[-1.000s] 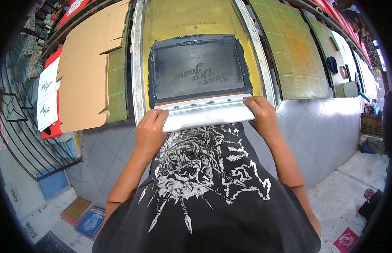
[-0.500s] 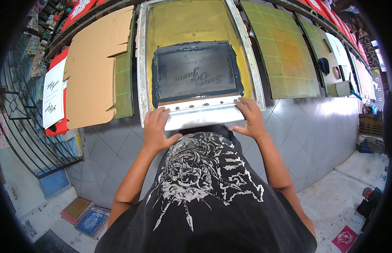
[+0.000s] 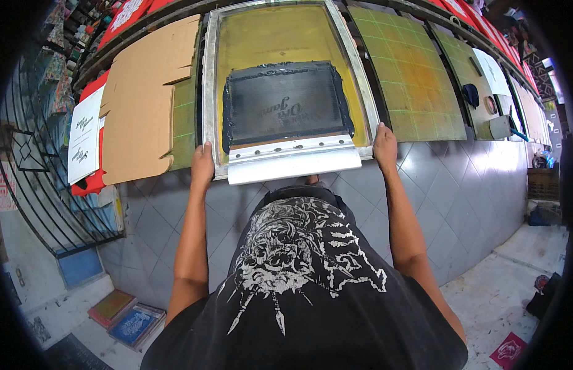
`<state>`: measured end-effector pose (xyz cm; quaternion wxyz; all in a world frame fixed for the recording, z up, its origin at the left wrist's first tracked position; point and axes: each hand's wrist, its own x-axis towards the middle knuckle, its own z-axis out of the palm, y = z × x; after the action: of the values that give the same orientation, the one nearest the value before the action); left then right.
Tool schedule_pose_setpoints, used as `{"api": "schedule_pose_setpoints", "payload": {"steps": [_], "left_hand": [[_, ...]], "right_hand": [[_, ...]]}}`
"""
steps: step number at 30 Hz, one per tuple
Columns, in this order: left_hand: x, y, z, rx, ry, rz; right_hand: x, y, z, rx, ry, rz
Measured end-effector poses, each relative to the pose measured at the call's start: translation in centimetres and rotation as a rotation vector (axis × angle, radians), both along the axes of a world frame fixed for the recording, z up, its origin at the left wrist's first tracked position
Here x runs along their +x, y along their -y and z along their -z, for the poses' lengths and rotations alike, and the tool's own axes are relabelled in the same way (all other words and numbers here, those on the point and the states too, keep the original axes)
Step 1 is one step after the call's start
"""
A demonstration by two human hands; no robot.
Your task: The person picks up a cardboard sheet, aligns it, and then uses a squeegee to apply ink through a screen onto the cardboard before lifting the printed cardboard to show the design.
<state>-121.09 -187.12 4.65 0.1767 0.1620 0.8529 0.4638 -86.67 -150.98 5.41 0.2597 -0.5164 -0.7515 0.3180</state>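
Note:
My left hand (image 3: 203, 161) grips the lower left side of the metal screen frame (image 3: 211, 74), and my right hand (image 3: 385, 145) grips the right side, both with fingers closed on it. The yellow mesh (image 3: 275, 34) carries a dark rectangle of ink (image 3: 258, 92) with faint lettering under it and thick dark ink around its border. A wide silver squeegee (image 3: 294, 163) lies across the near end of the screen, between my hands, touched by neither.
Left are a cardboard sheet (image 3: 135, 108) on a green board and white printed paper (image 3: 83, 148) over red cloth. Right are green boards (image 3: 406, 80), tape (image 3: 490, 106) and a container (image 3: 499, 126). A black railing (image 3: 45, 216) stands far left; small screens (image 3: 135, 324) lie on the floor.
Both hands have let go of the squeegee and moved outward to grip the frame's sides. The squeegee now rests alone on the screen, which sits slightly higher in the picture than half a second ago.

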Motion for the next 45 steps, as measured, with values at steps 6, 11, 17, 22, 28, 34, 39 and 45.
{"api": "schedule_pose_setpoints", "payload": {"steps": [6,11,17,22,28,34,39,45], "left_hand": [[2.0,-0.1,-5.6,-0.037,-0.084,0.006],[4.3,-0.5,-7.9,0.047,0.026,-0.026],[13.0,-9.4,-8.4,0.151,-0.151,-0.019],[22.4,-22.4,-7.2,0.178,-0.150,0.038],[28.4,-34.5,-4.7,0.031,-0.131,0.046],[29.3,-40.1,-4.2,-0.031,-0.207,0.018],[29.3,-42.2,-3.2,-0.082,-0.229,0.020],[29.9,-42.5,-2.7,-0.178,-0.097,-0.028]], "right_hand": [[0.1,1.2,-3.8,-0.009,-0.072,-0.026],[2.3,-0.6,-5.7,-0.040,-0.088,-0.028],[10.7,-7.7,-7.8,0.113,-0.372,-0.017],[22.6,-18.8,-5.2,0.116,-0.101,0.111],[28.9,-31.0,-2.0,0.163,-0.105,0.111],[28.9,-36.6,-0.7,0.175,-0.045,0.100],[28.8,-38.8,0.3,0.085,-0.042,0.109],[29.6,-40.8,2.2,0.269,0.091,-0.026]]}}
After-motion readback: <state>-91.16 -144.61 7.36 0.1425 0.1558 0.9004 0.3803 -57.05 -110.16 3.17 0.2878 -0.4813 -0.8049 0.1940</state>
